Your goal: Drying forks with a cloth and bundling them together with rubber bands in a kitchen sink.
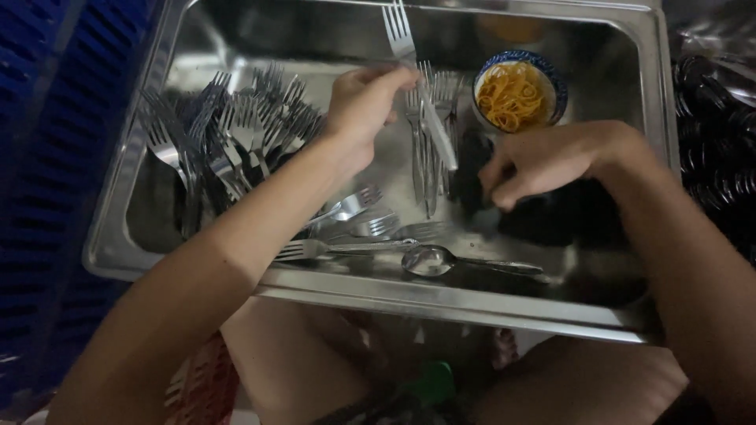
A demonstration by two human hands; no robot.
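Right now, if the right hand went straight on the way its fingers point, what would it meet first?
The right hand points left, so probably the dark thing at its fingertips, then the upright forks; depth is unclear.

The left hand (364, 106) pinches a fork (416, 75) by its handle, tines pointing away, above a steel tray (441, 303). The right hand (551, 161) presses a dark sponge (472, 177) beside it. A pile of forks (228, 138) lies left of the left hand; a bowl of rubber bands (516, 94) sits beyond the right hand, a spoon (441, 260) nearer the body.
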